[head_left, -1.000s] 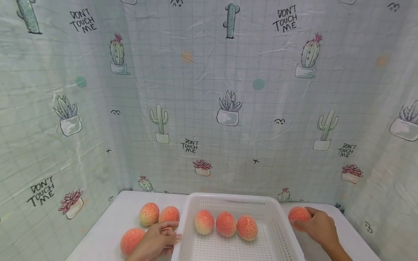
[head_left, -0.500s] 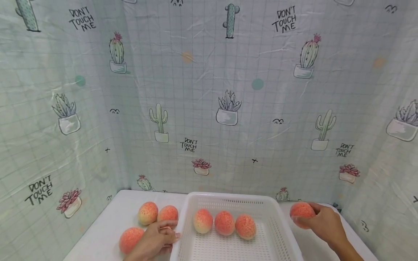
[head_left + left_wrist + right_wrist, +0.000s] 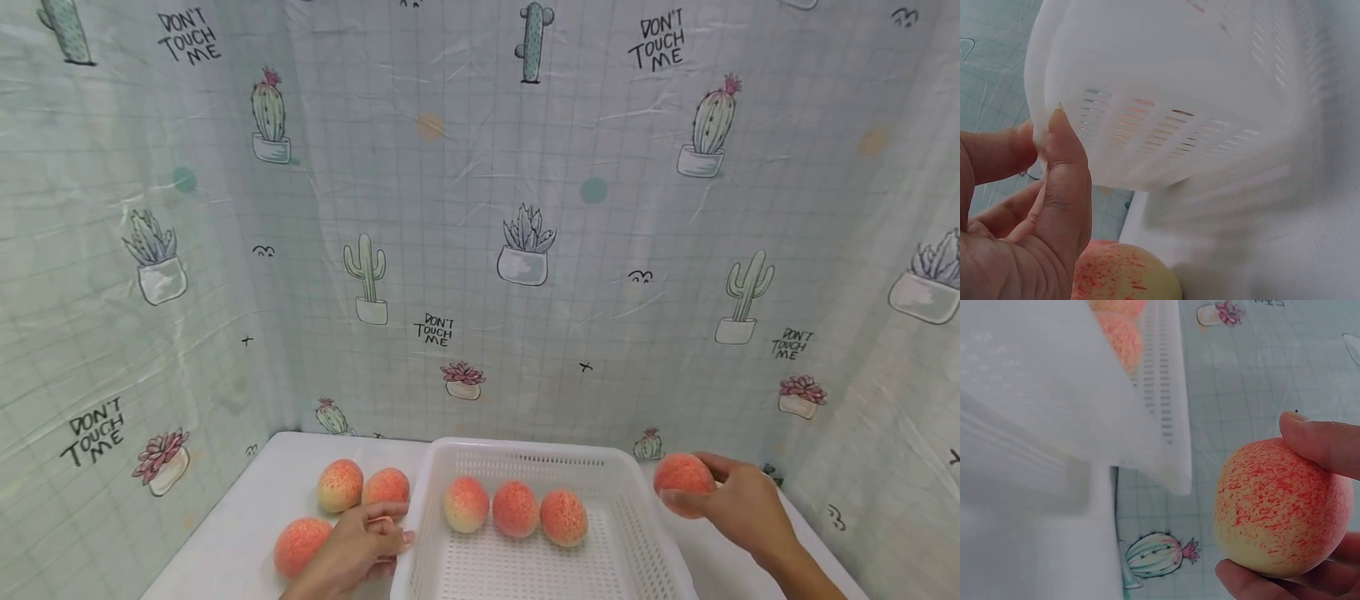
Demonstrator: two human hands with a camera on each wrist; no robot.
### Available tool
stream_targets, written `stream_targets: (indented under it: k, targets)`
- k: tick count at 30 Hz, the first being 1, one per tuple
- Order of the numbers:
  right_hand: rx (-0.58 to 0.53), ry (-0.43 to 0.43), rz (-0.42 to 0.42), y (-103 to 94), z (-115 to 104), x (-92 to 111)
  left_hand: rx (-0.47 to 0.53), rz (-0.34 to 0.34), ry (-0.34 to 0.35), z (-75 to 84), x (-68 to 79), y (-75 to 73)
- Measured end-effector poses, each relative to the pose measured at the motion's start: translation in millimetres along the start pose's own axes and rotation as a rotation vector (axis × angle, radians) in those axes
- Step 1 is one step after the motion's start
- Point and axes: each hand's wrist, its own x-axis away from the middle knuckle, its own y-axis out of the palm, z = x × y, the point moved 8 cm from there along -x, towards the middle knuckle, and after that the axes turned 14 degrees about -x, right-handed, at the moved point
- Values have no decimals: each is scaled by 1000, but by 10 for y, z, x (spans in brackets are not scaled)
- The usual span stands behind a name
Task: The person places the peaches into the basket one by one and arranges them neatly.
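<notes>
My right hand [image 3: 742,504] grips a red-and-yellow peach [image 3: 684,482], thumb on one side and fingers on the other. In the right wrist view that peach [image 3: 1282,509] is off the table, beside the basket's outer wall. A white perforated plastic basket [image 3: 525,451] stands mid-table with three peaches in a row inside, the right one [image 3: 564,517] speckled. My left hand [image 3: 1029,206] pinches the basket's left rim [image 3: 1038,81] between thumb and fingers. Close under that hand lies a peach [image 3: 1125,275] on the table.
Left of the basket, three peaches lie on the white table [image 3: 240,533]: a yellowish one [image 3: 340,485], one by the basket [image 3: 387,487] and a nearer one [image 3: 302,546] partly behind my left hand. A cactus-print curtain [image 3: 465,208] encloses the back and sides.
My right hand has lifted the peach a little from beside the basket, first drifting right, then back left and up toward the rim. The left hand stays on the basket rim.
</notes>
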Motion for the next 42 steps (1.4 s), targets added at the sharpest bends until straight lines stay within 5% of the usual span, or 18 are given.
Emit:
stream_targets:
  k: [7,31,42]
  targets:
    - [-38,-2,-13,123,-126,86,3,-23,42,-1,5,7]
    - [-60,5,-86,570,-233,170,-12,9,-10,-28,-35,-2]
    - [-29,-11,-125,743,-251,166,1,-5,21,-6,-18,2]
